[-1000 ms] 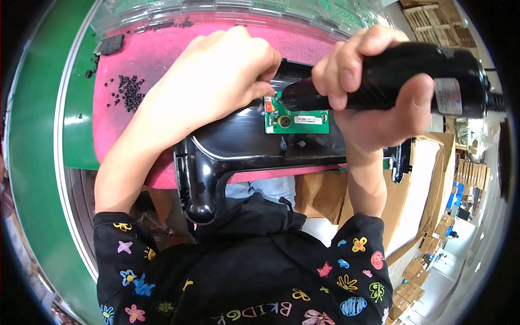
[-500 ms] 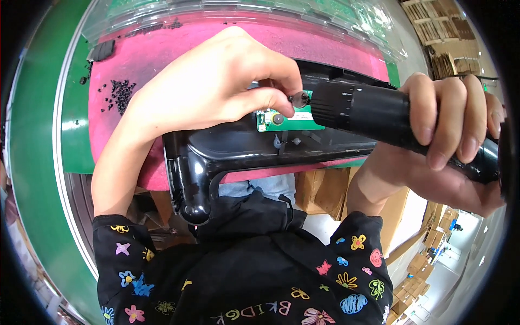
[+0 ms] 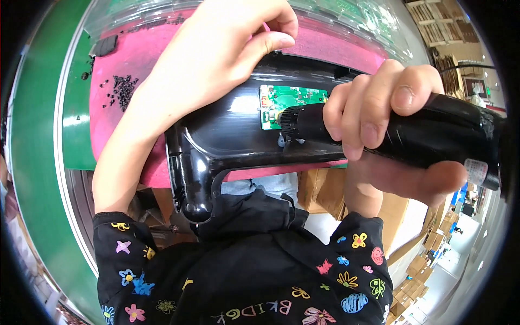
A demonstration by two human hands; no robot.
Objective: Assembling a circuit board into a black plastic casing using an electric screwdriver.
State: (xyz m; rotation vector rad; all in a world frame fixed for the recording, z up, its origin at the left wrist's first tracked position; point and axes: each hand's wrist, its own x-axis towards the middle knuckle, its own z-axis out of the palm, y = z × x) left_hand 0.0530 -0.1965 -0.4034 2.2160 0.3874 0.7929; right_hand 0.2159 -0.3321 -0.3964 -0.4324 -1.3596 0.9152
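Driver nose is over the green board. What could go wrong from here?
1. The black driver, in the right hand, overlaps the green board; a slip might scratch components.
2. The left hand is off the board, near the black casing's far edge, so the board might shift.
3. Small black pieces lie loose beside the left forearm; a sweep could scatter them.

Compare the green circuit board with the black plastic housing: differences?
Colour: the circuit board is green with small components; the housing is glossy black.
Size: the board is much smaller; the housing extends well beyond it.
Shape: the board is a flat rectangle; the housing has curved, moulded edges.
Shared: both are partly hidden by the right hand and its black driver.
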